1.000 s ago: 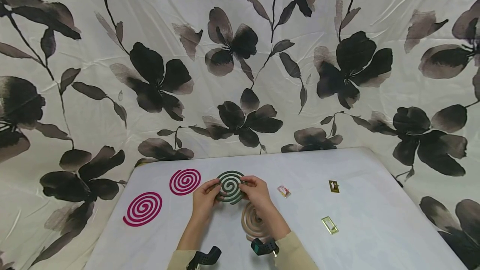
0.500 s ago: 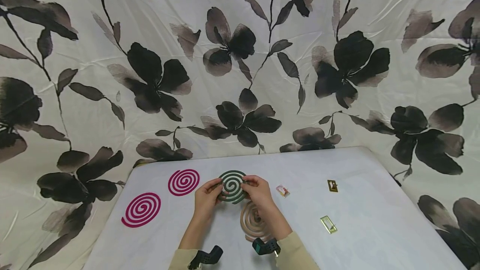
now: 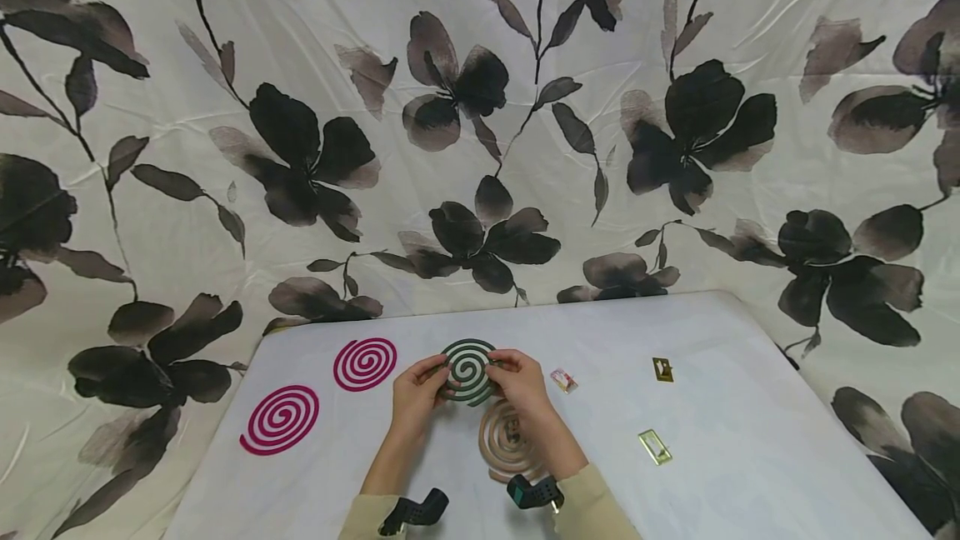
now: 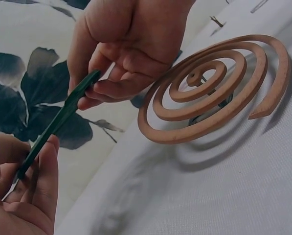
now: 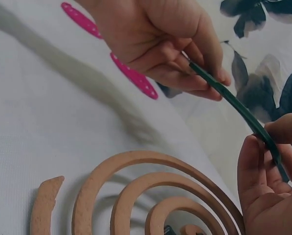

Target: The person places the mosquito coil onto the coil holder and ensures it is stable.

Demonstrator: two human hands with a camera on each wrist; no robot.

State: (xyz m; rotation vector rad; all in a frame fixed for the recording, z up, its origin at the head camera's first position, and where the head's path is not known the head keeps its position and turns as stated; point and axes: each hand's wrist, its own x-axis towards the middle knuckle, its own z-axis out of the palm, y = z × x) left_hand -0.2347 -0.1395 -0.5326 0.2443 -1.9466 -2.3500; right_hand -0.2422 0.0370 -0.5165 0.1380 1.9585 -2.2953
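A green mosquito coil (image 3: 469, 372) is held off the table between both hands, its flat face toward the head camera. The left hand (image 3: 417, 394) pinches its left edge, and the right hand (image 3: 522, 386) pinches the opposite edge. Both wrist views show the green coil (image 4: 57, 122) edge-on, thumb and fingers on either side of it. Below the right hand, a brown mosquito coil (image 4: 204, 129) stands raised above the white table on a dark metal stand (image 4: 219, 105); the right forearm partly covers it in the head view.
Two pink mosquito coils, a nearer one (image 3: 280, 420) and a farther one (image 3: 365, 364), lie at the left of the table (image 3: 600, 490). Toward the right are a small printed packet (image 3: 564, 381) and two gold metal stands (image 3: 663, 369). A floral cloth (image 3: 480, 107) hangs behind.
The hands have shifted slightly right over the table with the green coil, uncovering a little more of the brown coil's centre. Both grips look the same.
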